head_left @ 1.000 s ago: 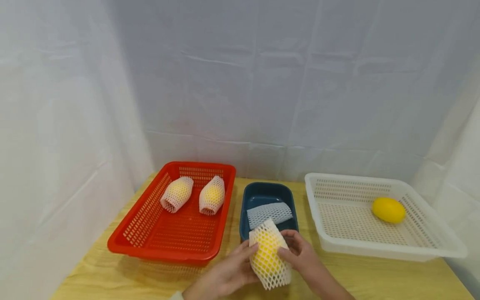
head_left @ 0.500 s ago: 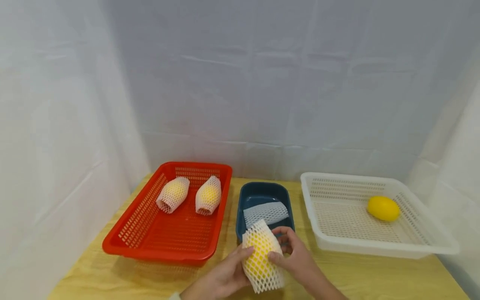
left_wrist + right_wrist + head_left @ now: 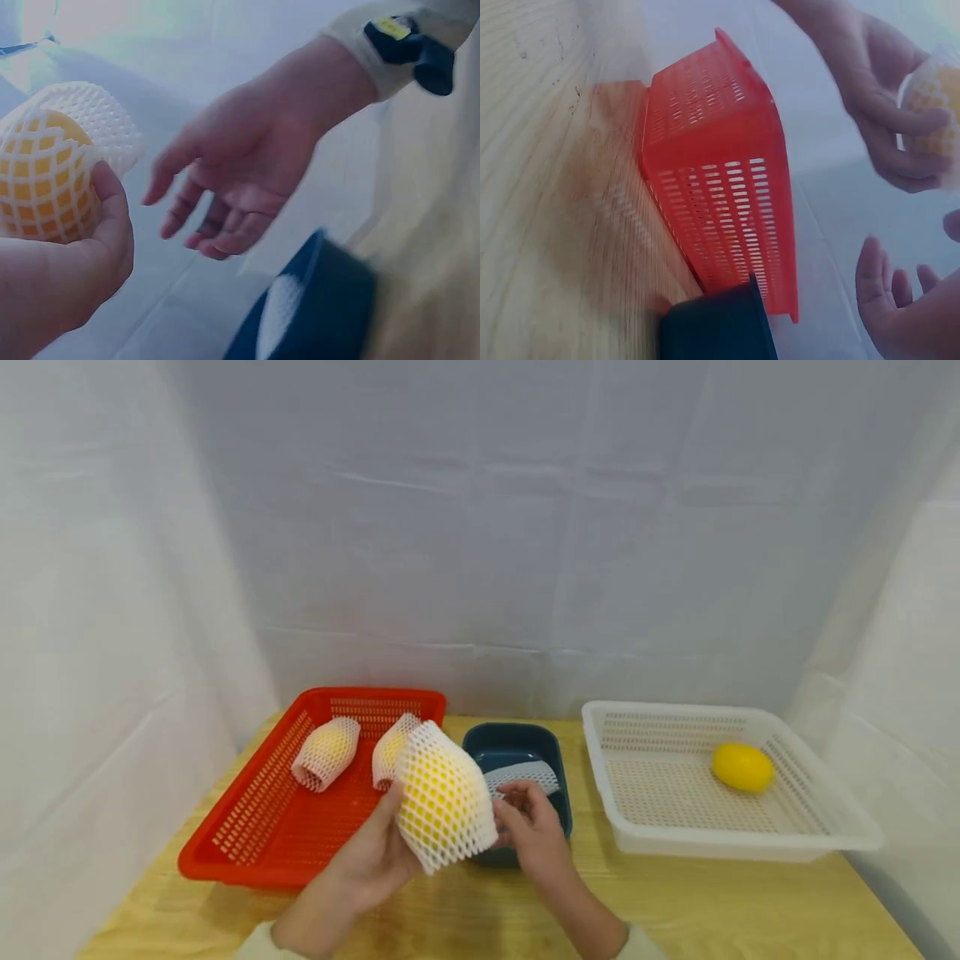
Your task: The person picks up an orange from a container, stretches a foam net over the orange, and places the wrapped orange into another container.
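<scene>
My left hand grips a yellow mango wrapped in a white foam net sleeve, lifted above the table before the red basket's right side. The net's frayed end juts past the fruit toward the lower right in the head view. Just right of it is my right hand, fingers loosely bent and holding nothing. The left wrist view shows a gap between that right hand and the wrapped fruit. Behind the right hand, a flat foam net lies in the dark blue tub.
Two netted mangoes lie in the red basket on the left, one partly hidden by the held fruit. On the right, a white basket contains one bare yellow mango. White sheeting surrounds the wooden table.
The left hand has raised the netted mango and carried it left toward the red basket. My right hand has let go of it. The head view has shifted slightly right.
</scene>
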Demonstrator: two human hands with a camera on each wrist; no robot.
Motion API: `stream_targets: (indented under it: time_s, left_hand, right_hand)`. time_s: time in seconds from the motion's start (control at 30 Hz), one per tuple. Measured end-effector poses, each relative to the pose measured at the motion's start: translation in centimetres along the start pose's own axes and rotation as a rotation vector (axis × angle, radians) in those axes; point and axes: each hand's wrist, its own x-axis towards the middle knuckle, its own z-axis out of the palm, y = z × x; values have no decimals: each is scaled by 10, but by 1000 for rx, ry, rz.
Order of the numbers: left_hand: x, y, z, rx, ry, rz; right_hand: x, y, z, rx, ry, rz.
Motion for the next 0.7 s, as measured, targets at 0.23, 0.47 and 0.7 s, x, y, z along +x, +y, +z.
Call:
stream_targets:
  time_s: [0.23, 0.47, 0.7]
  left_hand:
    - [-14, 55, -25, 273, 83, 141]
    - [-15, 110, -66, 705, 402, 37]
    - [-12, 142, -106, 1195, 518, -196]
  right_hand:
    - [17, 11, 42, -280, -118, -103]
    - [31, 19, 75, -830, -303, -145]
    - [42, 22, 85, -1094, -444, -115]
